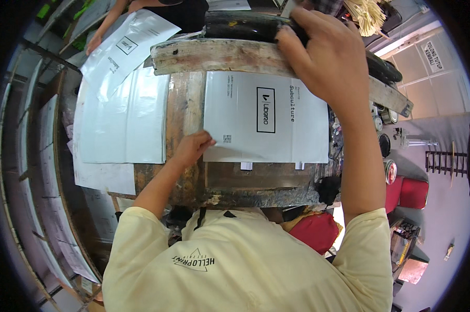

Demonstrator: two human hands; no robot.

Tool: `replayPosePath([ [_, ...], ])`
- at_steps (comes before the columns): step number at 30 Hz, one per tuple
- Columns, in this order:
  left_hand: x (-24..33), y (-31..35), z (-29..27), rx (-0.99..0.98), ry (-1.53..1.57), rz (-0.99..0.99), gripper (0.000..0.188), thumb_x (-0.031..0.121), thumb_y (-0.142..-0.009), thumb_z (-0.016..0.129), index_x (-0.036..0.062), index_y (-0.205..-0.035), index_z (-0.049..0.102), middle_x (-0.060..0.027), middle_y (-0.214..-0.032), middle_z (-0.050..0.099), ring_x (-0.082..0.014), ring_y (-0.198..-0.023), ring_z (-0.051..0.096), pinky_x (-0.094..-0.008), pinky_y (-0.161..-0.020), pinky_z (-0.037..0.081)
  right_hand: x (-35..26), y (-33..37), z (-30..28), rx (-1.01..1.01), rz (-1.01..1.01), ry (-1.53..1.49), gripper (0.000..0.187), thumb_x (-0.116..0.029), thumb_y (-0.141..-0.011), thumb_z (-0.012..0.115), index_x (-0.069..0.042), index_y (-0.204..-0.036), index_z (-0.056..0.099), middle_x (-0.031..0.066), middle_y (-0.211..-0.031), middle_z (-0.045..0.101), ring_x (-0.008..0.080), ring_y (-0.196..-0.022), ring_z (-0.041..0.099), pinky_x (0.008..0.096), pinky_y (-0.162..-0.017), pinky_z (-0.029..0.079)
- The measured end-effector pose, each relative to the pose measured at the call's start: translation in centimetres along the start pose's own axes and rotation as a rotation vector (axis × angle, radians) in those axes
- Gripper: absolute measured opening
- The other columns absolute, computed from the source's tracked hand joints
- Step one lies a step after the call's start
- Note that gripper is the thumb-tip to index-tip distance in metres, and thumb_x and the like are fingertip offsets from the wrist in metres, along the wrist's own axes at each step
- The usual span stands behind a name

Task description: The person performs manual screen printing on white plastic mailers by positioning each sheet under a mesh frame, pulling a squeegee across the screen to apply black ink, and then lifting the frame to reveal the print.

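Where the person's pale yellow cotton shirt (245, 260) ends, a worn, stained brown wooden work table (164, 183) begins, its surface blotched with dark and rusty marks. Over its left part, the left hand (194, 146) has its fingertips together at the near-left edge of a white, glossy rectangular sheet with black print (303, 140); whether they pinch it, I cannot tell. That sheet lies flat on the middle of the table, two small pale tabs (246, 166) at its near edge. Beside it on the left is a stack of white glossy sheets (123, 130).

Beyond, the right hand (326, 57) bends over a scuffed, pale wooden beam (219, 56) and a shiny black bar (240, 25) alongside; I cannot tell whether it is clamped on either. At far left, another person's hand (93, 44) is at a lifted, printed white sheet (147, 34).

Around the table stand long, wooden-edged racks (55, 166) on the left, and on the right, cans (384, 144), a red chair (414, 193) and a pale wall (446, 218) with a black barred rack (447, 163).
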State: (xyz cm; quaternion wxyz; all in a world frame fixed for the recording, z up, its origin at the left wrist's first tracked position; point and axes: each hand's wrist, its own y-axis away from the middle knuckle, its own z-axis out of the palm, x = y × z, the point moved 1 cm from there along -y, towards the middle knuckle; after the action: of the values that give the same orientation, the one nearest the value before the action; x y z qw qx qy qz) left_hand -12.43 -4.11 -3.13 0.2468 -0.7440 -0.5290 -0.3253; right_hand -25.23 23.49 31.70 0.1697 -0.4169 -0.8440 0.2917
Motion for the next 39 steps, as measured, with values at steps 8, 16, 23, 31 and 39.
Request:
replayPosePath([
  [8,4.8,-1.0,-4.3,0.212,0.299,-0.12,0.012,0.008,-0.087,0.076,0.001,-0.096,0.074,-0.007,-0.089,0.071,-0.0159,-0.076,0.067,-0.0302,-0.07,0.055,-0.2,1.4,0.3,0.064,0.017,-0.055,0.043,-0.047,-0.092,0.064,-0.005,-0.088,0.075,0.0133,-0.082,0.071,0.0331,-0.088,0.069,0.0503,-0.083,0.046],
  [16,-8.1,0.6,-16.6,0.064,0.24,-0.417,0.023,-0.001,-0.082,0.061,0.0009,-0.101,0.074,-0.0037,-0.089,0.072,-0.0099,-0.072,0.063,-0.0271,-0.066,0.052,-0.1,0.0,-0.2,-0.012,0.066,-0.07,0.037,-0.04,-0.091,0.065,-0.004,-0.094,0.073,0.0141,-0.083,0.068,0.0351,-0.087,0.067,0.05,-0.082,0.045],
  [23,-19.7,2.2,-29.3,0.048,-0.01,-0.628,0.024,-0.002,-0.078,0.055,0.0052,-0.09,0.074,-0.0025,-0.084,0.072,-0.0118,-0.069,0.06,-0.0304,-0.063,0.05,0.0,-1.8,-1.4,-0.222,0.138,-0.063,0.041,-0.034,-0.092,0.06,0.002,-0.11,0.066,0.0222,-0.1,0.067,0.0422,-0.093,0.063,0.0469,-0.087,0.047],
  [31,-23.3,1.2,-33.4,0.096,-1.33,-0.511,0.036,0.017,-0.089,0.071,0.0115,-0.124,0.073,-0.0145,-0.128,0.073,-0.0331,-0.116,0.069,-0.0424,-0.1,0.053,0.5,-1.5,-1.1,-0.185,0.105,-0.066,0.039,-0.03,-0.085,0.067,0.001,-0.11,0.067,0.0196,-0.091,0.064,0.0401,-0.086,0.061,0.0473,-0.082,0.046],
  [39,13.8,-2.7,-16.7,0.317,0.758,-0.05,0.116,0.015,-0.076,0.096,0.0053,-0.168,0.027,-0.0125,-0.117,0.074,-0.0201,-0.103,0.071,-0.0359,-0.088,0.057,-1.8,2.8,0.1,-0.089,0.146,-0.041,0.05,-0.039,-0.088,0.07,-0.003,-0.123,0.068,0.0176,-0.093,0.069,0.0388,-0.09,0.064,0.0493,-0.087,0.048],
])
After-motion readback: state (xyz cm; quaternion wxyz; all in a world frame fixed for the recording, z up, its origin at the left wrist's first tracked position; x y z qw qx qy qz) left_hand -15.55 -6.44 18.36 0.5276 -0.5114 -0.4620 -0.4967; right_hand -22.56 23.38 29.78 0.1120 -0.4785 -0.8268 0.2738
